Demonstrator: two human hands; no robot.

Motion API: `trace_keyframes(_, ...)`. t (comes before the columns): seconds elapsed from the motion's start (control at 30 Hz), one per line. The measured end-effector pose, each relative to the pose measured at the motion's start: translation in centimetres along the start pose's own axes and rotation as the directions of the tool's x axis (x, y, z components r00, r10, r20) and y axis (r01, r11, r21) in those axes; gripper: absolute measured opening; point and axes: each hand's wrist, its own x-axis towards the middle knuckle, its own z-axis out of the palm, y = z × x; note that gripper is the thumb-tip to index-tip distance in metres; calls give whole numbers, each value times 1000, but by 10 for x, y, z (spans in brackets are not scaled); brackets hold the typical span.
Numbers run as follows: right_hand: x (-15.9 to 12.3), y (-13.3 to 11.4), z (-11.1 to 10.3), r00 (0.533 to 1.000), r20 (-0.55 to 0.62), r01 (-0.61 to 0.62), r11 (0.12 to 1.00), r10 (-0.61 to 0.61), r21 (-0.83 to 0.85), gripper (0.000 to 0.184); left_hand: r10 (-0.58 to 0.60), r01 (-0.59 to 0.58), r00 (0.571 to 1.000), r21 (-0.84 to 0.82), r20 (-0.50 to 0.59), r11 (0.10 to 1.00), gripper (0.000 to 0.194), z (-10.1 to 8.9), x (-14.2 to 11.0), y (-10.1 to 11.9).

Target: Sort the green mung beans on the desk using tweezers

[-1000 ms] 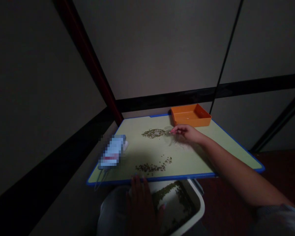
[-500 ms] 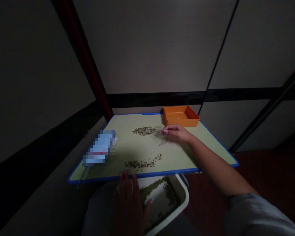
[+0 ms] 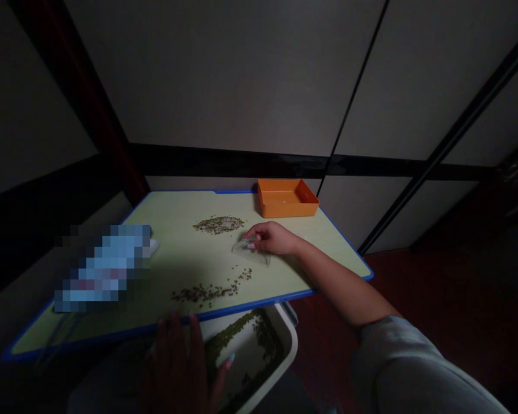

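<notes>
My right hand [image 3: 270, 238] is above the middle right of a pale yellow table [image 3: 164, 213] with a blue rim. Its fingers pinch a clear, curved plastic piece [image 3: 261, 257], whose exact kind I cannot make out. To the left of it lies a pile of small greenish-brown grains [image 3: 219, 224]. A looser scatter of darker grains [image 3: 205, 293] lies near the front edge. My left hand [image 3: 176, 356] is at that edge, fingers stretched and thumb apart, holding nothing. Beneath the edge, partly behind this hand, is a white bin [image 3: 291, 339] with green grains along its inside.
An empty-looking orange tray [image 3: 285, 208] stands at the table's back right. On the left side rests a blurred-out bluish device [image 3: 106, 267], with a small white object [image 3: 151, 247] beside it. Grey panelled walls [image 3: 224, 75] close in behind and to the left.
The view has turned, so everything sits further left in the picture. My right hand has come slightly nearer with the clear plastic piece. My left hand stays at the front edge.
</notes>
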Motion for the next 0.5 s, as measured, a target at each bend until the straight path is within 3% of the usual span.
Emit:
trace_keyframes(0.27,-1,5,5,993,111,-48,992,35,113,24,-28,28,999,-21,27,999,79,0,-2,0)
trace_keyframes(0.5,-3,2,8,994,101,-31,997,38,-71,20,-11,12,1000,-69,14,998,80,-1,-2,2)
